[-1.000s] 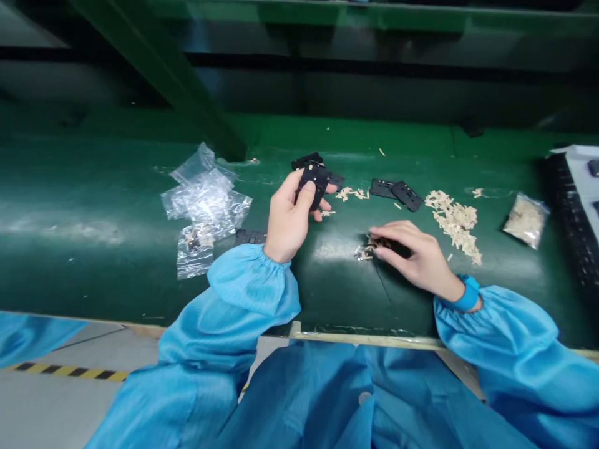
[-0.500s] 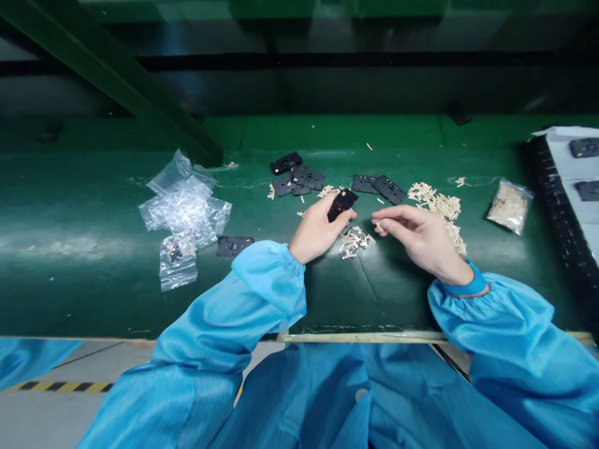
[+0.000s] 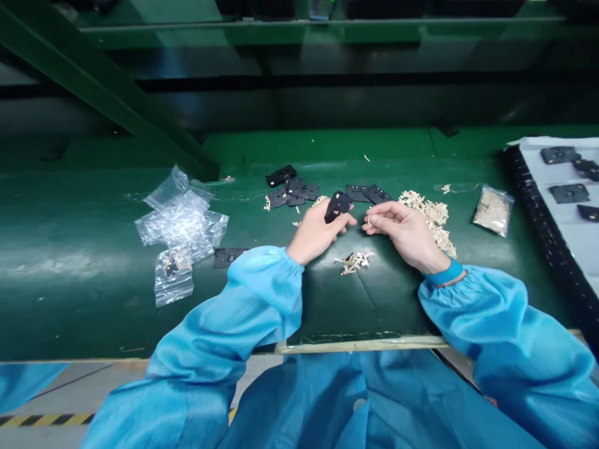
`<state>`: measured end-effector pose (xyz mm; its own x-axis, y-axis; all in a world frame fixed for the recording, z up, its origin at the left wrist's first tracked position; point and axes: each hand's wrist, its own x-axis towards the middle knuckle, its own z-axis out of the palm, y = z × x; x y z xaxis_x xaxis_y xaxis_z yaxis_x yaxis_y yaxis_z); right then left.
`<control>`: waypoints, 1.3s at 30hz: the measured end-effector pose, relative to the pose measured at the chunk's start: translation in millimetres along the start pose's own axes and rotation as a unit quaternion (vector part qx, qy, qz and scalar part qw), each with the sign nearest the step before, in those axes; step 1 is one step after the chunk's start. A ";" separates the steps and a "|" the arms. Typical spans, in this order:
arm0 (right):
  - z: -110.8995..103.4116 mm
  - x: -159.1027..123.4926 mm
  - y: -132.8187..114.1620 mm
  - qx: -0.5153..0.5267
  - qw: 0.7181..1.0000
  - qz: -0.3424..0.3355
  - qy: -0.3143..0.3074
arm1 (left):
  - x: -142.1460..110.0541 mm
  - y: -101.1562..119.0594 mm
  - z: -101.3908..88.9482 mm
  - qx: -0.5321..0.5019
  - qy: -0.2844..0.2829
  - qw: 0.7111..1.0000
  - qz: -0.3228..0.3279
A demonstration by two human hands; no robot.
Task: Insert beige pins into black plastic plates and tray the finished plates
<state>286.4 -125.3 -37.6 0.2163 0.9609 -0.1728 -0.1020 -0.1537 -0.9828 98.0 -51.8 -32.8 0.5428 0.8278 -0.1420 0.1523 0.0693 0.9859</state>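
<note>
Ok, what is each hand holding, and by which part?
The left hand grips a black plastic plate by its lower end; the right hand seems to pinch a small beige sliver between its fingertips.

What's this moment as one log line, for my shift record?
left hand: holds black plastic frame | right hand: pinches small beige piece | nearby: beige scrap pile, black frames

Two hands (image 3: pixel 318 234) (image 3: pixel 406 234) and four black plates (image 3: pixel 568 193) on the white tray (image 3: pixel 552 249)

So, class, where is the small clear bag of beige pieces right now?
In the head view, the small clear bag of beige pieces lies on the green bench at right, between the loose beige pile and the black-edged white tray.
</note>
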 end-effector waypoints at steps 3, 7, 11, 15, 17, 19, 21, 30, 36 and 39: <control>8.4 13.2 2.3 -0.016 0.999 -0.038 0.017 | 15.9 -6.7 7.0 0.053 0.086 0.992 0.074; 19.4 16.4 10.0 -0.027 0.996 -0.078 0.046 | 17.8 -15.7 13.7 0.084 0.102 0.986 0.101; 24.1 9.2 16.5 -0.032 0.992 -0.098 0.078 | 14.3 -19.5 14.9 0.085 0.100 0.988 0.086; 20.8 4.1 16.5 -0.109 0.987 -0.111 0.046 | 16.8 -21.9 11.3 0.112 0.107 0.985 0.078; 17.9 3.1 14.6 -0.159 0.979 -0.129 0.026 | 17.6 -21.9 8.7 0.125 0.094 0.985 0.074; 15.3 3.1 12.1 -0.202 0.968 -0.150 0.020 | 17.1 -20.1 6.2 0.130 0.074 0.986 0.074; 13.9 3.7 10.2 -0.236 0.959 -0.156 0.022 | 15.7 -16.9 4.4 0.119 0.063 0.988 0.072; 16.9 2.4 9.5 -0.162 0.980 -0.106 0.042 | 12.7 -11.9 4.7 0.029 0.053 0.996 0.072; 12.7 3.1 7.8 -0.196 0.973 -0.117 0.020 | 12.5 -13.6 4.7 0.054 0.058 0.994 0.072; 12.8 2.5 8.4 -0.195 0.973 -0.119 0.018 | 12.1 -13.9 5.6 0.065 0.071 0.993 0.073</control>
<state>273.7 -121.3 -45.5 0.2242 0.9722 0.0681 0.3302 -0.0100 -0.9439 107.1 -45.8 -48.7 0.4470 0.8942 0.0238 0.1910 -0.1214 0.9741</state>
